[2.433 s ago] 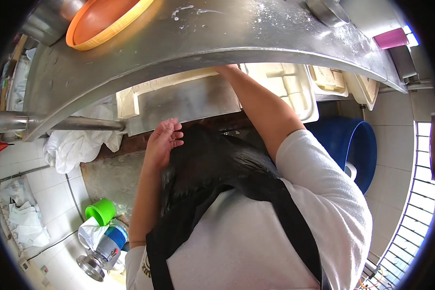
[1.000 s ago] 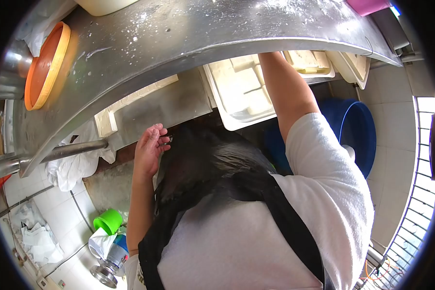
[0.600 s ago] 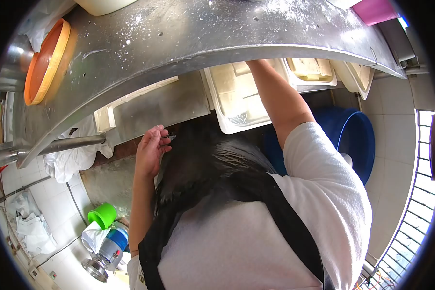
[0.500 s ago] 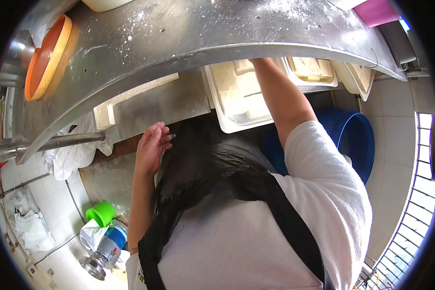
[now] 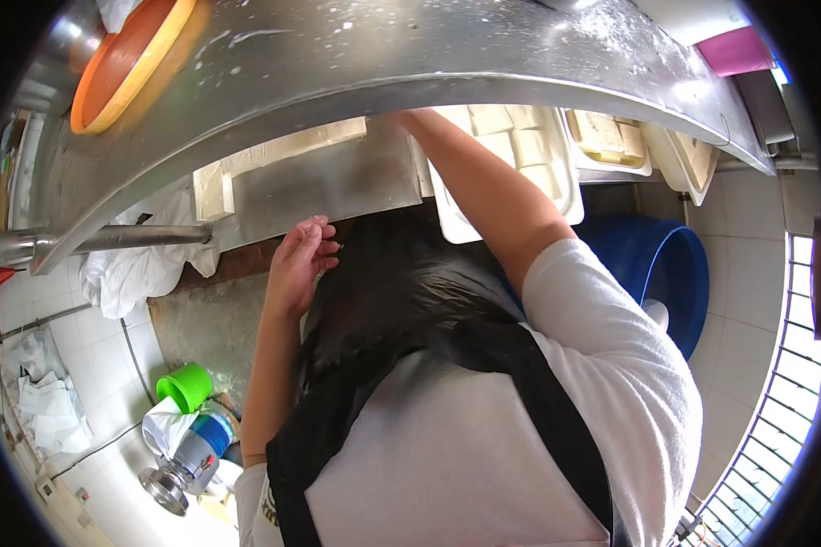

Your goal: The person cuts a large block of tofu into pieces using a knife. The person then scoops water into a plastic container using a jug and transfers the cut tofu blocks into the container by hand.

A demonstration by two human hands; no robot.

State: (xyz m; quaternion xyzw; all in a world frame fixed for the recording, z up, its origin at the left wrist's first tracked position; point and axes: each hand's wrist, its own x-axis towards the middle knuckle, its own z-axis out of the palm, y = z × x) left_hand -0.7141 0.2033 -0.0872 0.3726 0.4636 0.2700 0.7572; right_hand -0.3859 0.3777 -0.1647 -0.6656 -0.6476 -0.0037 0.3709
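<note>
My left hand (image 5: 303, 260) hangs in front of the black apron (image 5: 401, 273), just off the lower shelf's front edge. Its fingers are loosely bent and apart, with nothing visible in them. My right forearm (image 5: 488, 173) reaches under the steel worktop (image 5: 410, 55), across a white tray (image 5: 461, 228) of pale rectangular blocks (image 5: 531, 146). The worktop edge hides my right hand's fingers, so whether they hold anything does not show. Left of the forearm lies the bare metal of the shelf (image 5: 328, 187), bordered by a row of pale blocks (image 5: 292, 146).
More trays of pale blocks (image 5: 607, 141) sit on the shelf at right. Below them stands a blue barrel (image 5: 634, 246). An orange round tray (image 5: 128, 68) leans at upper left. White plastic bags (image 5: 150, 269) hang by a metal bar (image 5: 146, 237). A green bucket (image 5: 185, 387) is lower left.
My right arm has swung left under the worktop, from over the white tray to its left side, uncovering more blocks. My left hand keeps its loose pose. The view has shifted slightly.
</note>
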